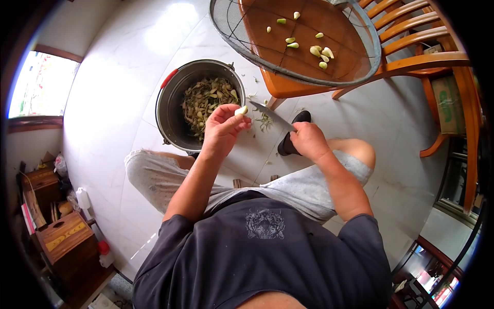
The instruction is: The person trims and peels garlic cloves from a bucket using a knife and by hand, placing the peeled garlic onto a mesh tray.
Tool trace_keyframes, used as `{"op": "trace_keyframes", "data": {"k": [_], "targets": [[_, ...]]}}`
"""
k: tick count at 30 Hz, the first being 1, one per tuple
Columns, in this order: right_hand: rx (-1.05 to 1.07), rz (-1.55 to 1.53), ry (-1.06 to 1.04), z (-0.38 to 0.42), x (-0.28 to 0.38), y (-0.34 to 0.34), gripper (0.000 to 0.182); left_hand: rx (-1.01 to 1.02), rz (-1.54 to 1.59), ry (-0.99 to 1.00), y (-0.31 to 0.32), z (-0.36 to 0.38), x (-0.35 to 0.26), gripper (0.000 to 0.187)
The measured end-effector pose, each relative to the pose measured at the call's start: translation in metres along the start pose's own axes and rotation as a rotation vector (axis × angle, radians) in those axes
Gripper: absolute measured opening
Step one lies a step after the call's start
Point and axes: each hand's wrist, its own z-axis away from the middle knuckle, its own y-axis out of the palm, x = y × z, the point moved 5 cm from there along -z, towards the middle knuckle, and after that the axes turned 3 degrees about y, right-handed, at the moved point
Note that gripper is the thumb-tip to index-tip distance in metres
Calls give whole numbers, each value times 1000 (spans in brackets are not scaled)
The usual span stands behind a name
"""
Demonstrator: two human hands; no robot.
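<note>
My left hand (pixel 222 131) pinches a small pale bulb (pixel 241 110), shaped like a garlic clove, between thumb and fingers. It is held over the right rim of a metal bucket (pixel 167 110) with a red handle grip. Inside the bucket lies a heap of dry, tan and greenish bulbs (pixel 205 100) with stalky ends. My right hand (pixel 310 141) is wrapped around the handle of a knife (pixel 272 116). The blade points up and left toward the bulb, with its tip a little apart from it. The knife's handle is mostly hidden in the fist.
A round mesh sieve (pixel 355 72) with several pale bulbs (pixel 315 50) in it rests on a wooden chair (pixel 288 88). Green and dry scraps (pixel 265 121) litter the tiled floor below. Wooden boxes (pixel 67 237) stand at the far left. A carton (pixel 448 105) is at the right.
</note>
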Motion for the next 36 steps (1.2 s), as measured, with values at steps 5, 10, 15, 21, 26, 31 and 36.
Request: {"op": "trace_keyframes", "data": {"k": [5, 10, 15, 21, 26, 31, 36], "targets": [[13, 1, -175, -11, -2, 18, 19, 117, -675, 286, 83, -18, -55, 15], [45, -78, -247, -7, 15, 19, 20, 320, -1392, 577, 156, -73, -60, 23], [91, -77, -229, -4, 21, 15, 21, 266, -1277, 622, 145, -88, -86, 27], [42, -55, -243, -11, 20, 13, 21, -235, -1274, 71, -65, -113, -125, 19], [63, -60, -212, -10, 29, 12, 24, -445, -1344, -107, -208, -119, -77, 15], [107, -67, -203, -15, 30, 15, 26, -236, -1633, 91, -181, -139, -43, 19], [136, -93, -234, -22, 40, 18, 24, -73, -1964, 32, -173, -173, -6, 16]]}}
